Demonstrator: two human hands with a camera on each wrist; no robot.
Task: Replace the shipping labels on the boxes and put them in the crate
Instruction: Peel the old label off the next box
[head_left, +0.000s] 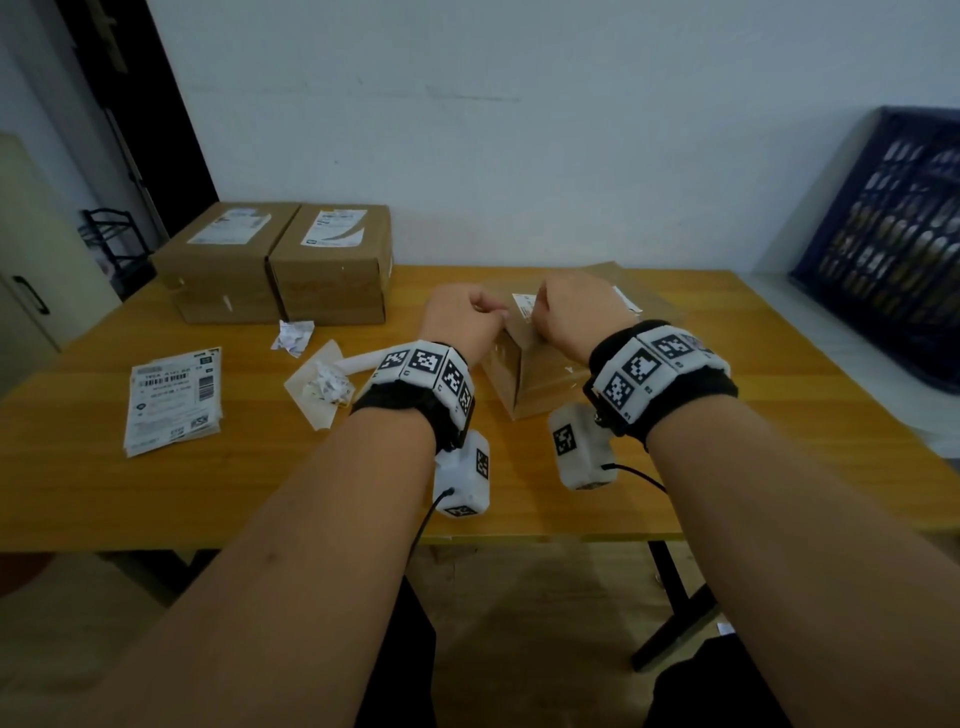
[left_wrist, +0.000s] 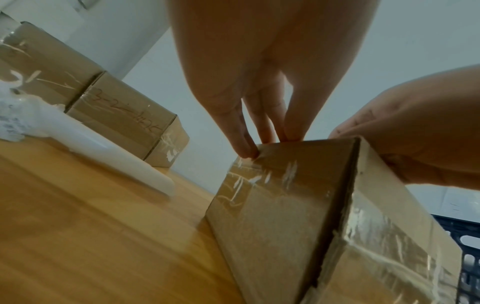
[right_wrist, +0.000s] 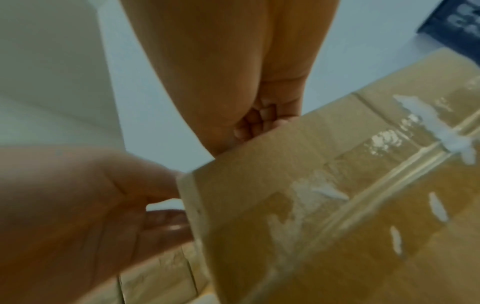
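A taped cardboard box (head_left: 540, 379) stands on the wooden table (head_left: 727, 415) in front of me, with a small white label (head_left: 523, 304) on its top. My left hand (head_left: 493, 312) grips the box's top left edge; in the left wrist view its fingertips (left_wrist: 249, 151) curl over a corner of the box (left_wrist: 272, 216). My right hand (head_left: 540, 306) pinches the label's right side; in the right wrist view its curled fingers (right_wrist: 259, 121) sit at the top edge of the box (right_wrist: 337, 205), and the label is hidden. The dark blue crate (head_left: 883, 234) leans at the far right.
Two labelled boxes (head_left: 218, 260) (head_left: 332, 260) stand side by side at the back left. A stack of fresh labels (head_left: 174, 400) lies at the left. Crumpled label scraps (head_left: 293, 335), a backing sheet (head_left: 324, 387) and a white paper roll (head_left: 363, 361) lie between them and my left wrist.
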